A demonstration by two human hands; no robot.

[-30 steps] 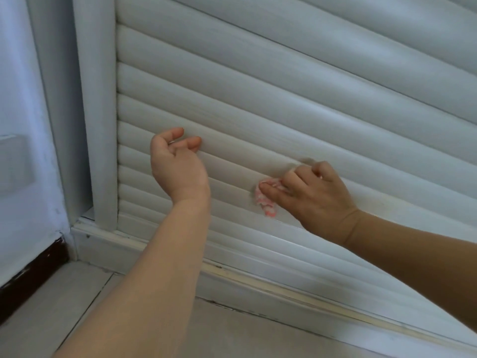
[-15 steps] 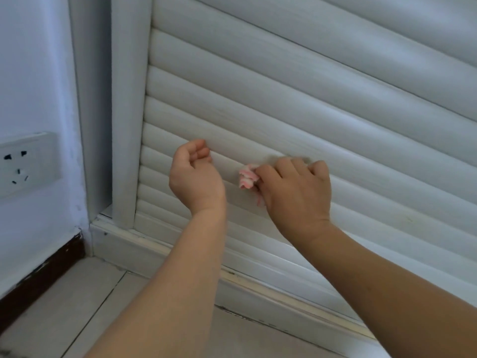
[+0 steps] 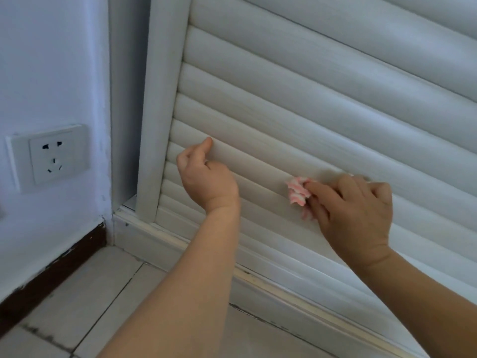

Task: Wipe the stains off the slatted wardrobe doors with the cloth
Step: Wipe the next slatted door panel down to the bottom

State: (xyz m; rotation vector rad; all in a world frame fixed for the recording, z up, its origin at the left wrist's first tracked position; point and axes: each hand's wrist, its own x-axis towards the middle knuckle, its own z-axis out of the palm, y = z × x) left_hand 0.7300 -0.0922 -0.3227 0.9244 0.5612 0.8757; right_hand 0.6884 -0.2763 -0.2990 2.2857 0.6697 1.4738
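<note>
Wiping low on the slatted wardrobe door [image 3: 322, 104], I would follow the slats lengthwise, since a cross-stroke would probably skip over the grooves where grime collects. The door fills most of the view, its frame post [image 3: 160, 99] at the left beside a wall with a socket [image 3: 58, 153], and tiled floor [image 3: 85, 293] below. My left hand [image 3: 206, 180] sits near the post, fingers loosely curled with nothing in them, the thumb tip touching a slat; I judge it a brace, so I would keep it light. My right hand [image 3: 353, 210] grasps the bunched pink-and-white cloth [image 3: 299, 193], pressing it against a lower slat, well right of the left hand. No stain is plain to me, though a faint grey smudge may lie just above the knuckles. I would press with the fingertips and refold the cloth once soiled.
</note>
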